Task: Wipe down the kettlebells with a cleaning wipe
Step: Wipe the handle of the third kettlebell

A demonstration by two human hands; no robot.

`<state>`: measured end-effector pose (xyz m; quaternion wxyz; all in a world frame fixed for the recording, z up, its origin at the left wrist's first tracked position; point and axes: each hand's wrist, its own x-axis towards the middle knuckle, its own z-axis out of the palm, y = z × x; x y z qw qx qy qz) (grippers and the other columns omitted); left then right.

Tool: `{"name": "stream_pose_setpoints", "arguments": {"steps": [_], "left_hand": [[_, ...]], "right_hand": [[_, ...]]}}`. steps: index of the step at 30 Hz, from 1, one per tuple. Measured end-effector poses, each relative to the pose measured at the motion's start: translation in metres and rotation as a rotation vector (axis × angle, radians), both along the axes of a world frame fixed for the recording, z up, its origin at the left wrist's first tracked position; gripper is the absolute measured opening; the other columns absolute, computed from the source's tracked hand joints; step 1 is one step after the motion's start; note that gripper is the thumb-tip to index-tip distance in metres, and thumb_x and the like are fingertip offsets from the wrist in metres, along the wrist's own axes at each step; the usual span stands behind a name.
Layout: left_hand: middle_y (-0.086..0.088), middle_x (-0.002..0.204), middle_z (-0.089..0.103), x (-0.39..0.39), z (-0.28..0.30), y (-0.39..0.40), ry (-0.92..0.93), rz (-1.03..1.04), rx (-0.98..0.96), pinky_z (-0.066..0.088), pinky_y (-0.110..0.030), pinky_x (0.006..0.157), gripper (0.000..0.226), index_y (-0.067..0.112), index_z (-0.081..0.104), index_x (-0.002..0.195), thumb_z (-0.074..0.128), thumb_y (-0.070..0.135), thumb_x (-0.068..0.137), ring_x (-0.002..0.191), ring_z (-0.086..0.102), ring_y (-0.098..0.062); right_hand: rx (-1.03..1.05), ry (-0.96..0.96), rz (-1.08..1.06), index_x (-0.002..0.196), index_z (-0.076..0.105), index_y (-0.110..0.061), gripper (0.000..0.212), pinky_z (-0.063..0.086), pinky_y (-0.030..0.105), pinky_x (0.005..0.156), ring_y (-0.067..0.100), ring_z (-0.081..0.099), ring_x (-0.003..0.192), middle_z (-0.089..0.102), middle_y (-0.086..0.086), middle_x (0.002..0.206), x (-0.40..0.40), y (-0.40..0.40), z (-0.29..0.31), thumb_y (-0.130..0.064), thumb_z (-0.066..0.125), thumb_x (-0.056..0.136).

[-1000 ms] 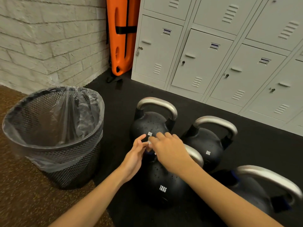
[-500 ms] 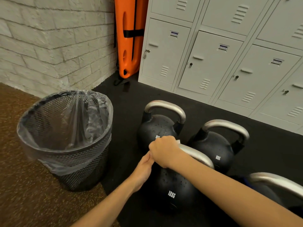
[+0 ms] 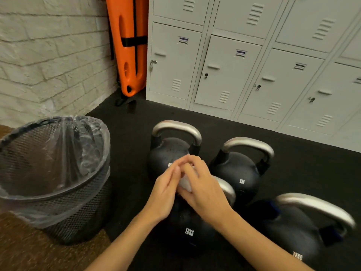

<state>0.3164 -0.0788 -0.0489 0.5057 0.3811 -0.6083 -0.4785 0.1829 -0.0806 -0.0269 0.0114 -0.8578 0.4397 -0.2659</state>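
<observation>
Several black kettlebells with steel handles stand on the dark floor mat. The near one, marked 12KG point(image 3: 188, 231), is partly hidden under my hands. Behind it stand one kettlebell point(image 3: 172, 151) at the back left and another, marked 8KG point(image 3: 237, 173), at the back right. A fourth kettlebell point(image 3: 297, 233) sits at the right front. My left hand point(image 3: 164, 194) and my right hand point(image 3: 205, 188) meet above the 12KG kettlebell's handle, both pinching a small white cleaning wipe point(image 3: 184, 183) between them. Most of the wipe is hidden by my fingers.
A black mesh bin point(image 3: 58, 202) with a clear liner stands to the left on brown carpet. Grey lockers point(image 3: 234, 75) line the back. An orange board point(image 3: 130, 45) leans in the corner by the white brick wall point(image 3: 48, 55).
My hands have lifted off the 12KG kettlebell's handle and come together around the white wipe. The view has shifted, so everything sits lower and further right in frame.
</observation>
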Motion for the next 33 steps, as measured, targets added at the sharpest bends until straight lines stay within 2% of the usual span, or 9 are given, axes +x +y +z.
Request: {"name": "stream_pose_setpoints", "arguments": {"steps": [3, 5, 9, 14, 16, 21, 25, 29, 33], "left_hand": [[0.023, 0.137, 0.049, -0.003, -0.009, -0.001, -0.363, 0.053, -0.181, 0.033, -0.033, 0.111, 0.037, 0.038, 0.044, 0.137, 0.03, 0.038, 0.103, 0.131, 0.039, 0.004], [0.024, 0.142, 0.042, -0.001, -0.012, -0.003, -0.736, 0.172, -0.292, 0.024, -0.039, 0.115, 0.043, 0.041, 0.038, 0.139, 0.021, 0.047, 0.1, 0.137, 0.028, 0.005], [0.001, 0.141, 0.049, -0.01, -0.001, -0.002, -1.175, 0.362, -0.472, 0.025, -0.046, 0.112, 0.049, 0.021, 0.052, 0.134, 0.028, 0.044, 0.098, 0.135, 0.04, -0.019], [-0.006, 0.118, 0.064, -0.042, 0.001, -0.003, -1.17, 0.219, -0.696, 0.039, -0.034, 0.103, 0.051, 0.01, 0.051, 0.135, 0.043, 0.017, 0.086, 0.111, 0.059, -0.022], [-0.008, 0.114, 0.064, -0.053, 0.002, -0.002, -1.258, 0.146, -0.758, 0.035, -0.036, 0.103, 0.059, 0.011, 0.053, 0.133, 0.04, 0.016, 0.076, 0.107, 0.06, -0.025], [-0.007, 0.126, 0.06, -0.058, 0.0, -0.005, -1.342, 0.088, -0.803, 0.028, -0.04, 0.104, 0.057, 0.015, 0.048, 0.137, 0.045, 0.017, 0.08, 0.113, 0.058, -0.026], [-0.002, 0.138, 0.052, -0.035, -0.008, -0.008, -1.299, 0.089, -0.76, 0.026, -0.039, 0.111, 0.069, 0.021, 0.029, 0.149, 0.053, 0.013, 0.085, 0.128, 0.049, -0.022], [0.0, 0.153, 0.035, -0.022, -0.011, -0.006, -1.286, 0.128, -0.677, 0.022, -0.043, 0.116, 0.072, 0.023, 0.019, 0.152, 0.051, 0.013, 0.088, 0.144, 0.025, -0.021], [-0.001, 0.157, 0.026, -0.042, -0.008, 0.001, -1.315, 0.079, -0.771, 0.018, -0.048, 0.115, 0.079, 0.021, 0.02, 0.151, 0.055, 0.01, 0.081, 0.146, 0.021, -0.023]], "right_hand": [[-0.124, 0.015, -0.158, 0.106, 0.06, -0.026, 0.039, 0.039, 0.037, 0.101, 0.016, 0.048, 0.118, 0.052, -0.004, 0.124, -0.028, 0.016, 0.005, -0.053, 0.067, 0.078], [-0.178, -0.058, -0.236, 0.105, 0.063, -0.03, 0.043, 0.035, 0.034, 0.1, 0.013, 0.048, 0.118, 0.054, -0.007, 0.123, -0.048, 0.029, 0.005, -0.058, 0.072, 0.074], [-0.088, -0.405, -0.393, 0.109, 0.06, -0.028, 0.053, 0.043, 0.035, 0.095, 0.012, 0.052, 0.116, 0.053, -0.011, 0.117, -0.089, 0.049, -0.021, -0.052, 0.079, 0.066], [0.368, -0.64, -0.482, 0.13, 0.048, -0.034, 0.086, 0.05, 0.032, 0.095, -0.002, 0.054, 0.117, 0.057, -0.019, 0.125, -0.1, 0.058, -0.073, -0.06, 0.083, 0.056], [0.464, -0.653, -0.453, 0.132, 0.042, -0.042, 0.08, 0.048, 0.026, 0.097, -0.009, 0.053, 0.116, 0.057, -0.023, 0.127, -0.096, 0.056, -0.082, -0.053, 0.082, 0.064], [0.438, -0.625, -0.43, 0.129, 0.048, -0.031, 0.045, 0.054, 0.027, 0.089, -0.005, 0.062, 0.105, 0.065, -0.02, 0.11, -0.088, 0.047, -0.083, -0.03, 0.068, 0.089], [0.434, -0.582, -0.399, 0.126, 0.049, -0.033, 0.036, 0.055, 0.028, 0.087, -0.002, 0.064, 0.103, 0.067, -0.018, 0.107, -0.091, 0.045, -0.079, -0.03, 0.063, 0.093], [0.437, -0.561, -0.405, 0.126, 0.047, -0.032, 0.035, 0.055, 0.03, 0.088, -0.004, 0.064, 0.101, 0.067, -0.017, 0.106, -0.091, 0.044, -0.082, -0.034, 0.061, 0.093], [0.42, -0.544, -0.413, 0.137, 0.043, -0.026, 0.047, 0.053, 0.026, 0.091, -0.005, 0.062, 0.105, 0.066, -0.015, 0.112, -0.088, 0.046, -0.08, -0.033, 0.059, 0.094]]}}
